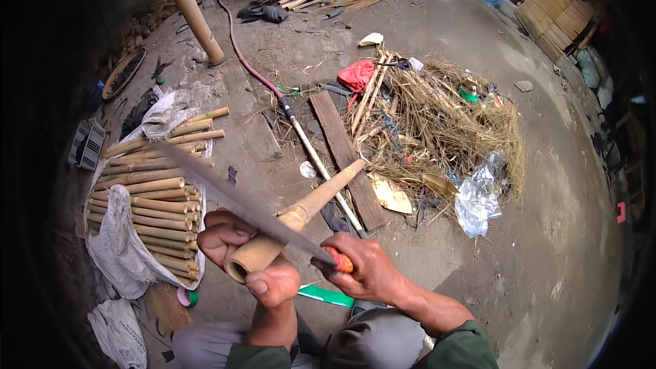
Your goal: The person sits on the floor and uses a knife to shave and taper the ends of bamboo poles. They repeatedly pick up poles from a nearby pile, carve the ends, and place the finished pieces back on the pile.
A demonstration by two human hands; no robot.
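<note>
A bamboo pole (307, 206) slants away from me, its hollow cut end close to my body. My left hand (273, 283) is wrapped round that near end from below, thumb on one side and fingers on the other. In my right hand (369, 266) is the red-orange handle of a saw (225, 195), fingers closed on it. The saw's long dark blade crosses over the bamboo just beyond my left hand and points up to the left; its far part is blurred and its teeth cannot be made out. The pole's far end lies over a brown wooden plank (342, 157).
Cut bamboo pieces (154, 215) lie stacked on a white sack (116, 253) at the left. A pale pipe (318, 160) joined to a hose runs beside the plank. Right of it spreads a straw heap (444, 123) with plastic scraps. A bamboo post (191, 10) stands far left.
</note>
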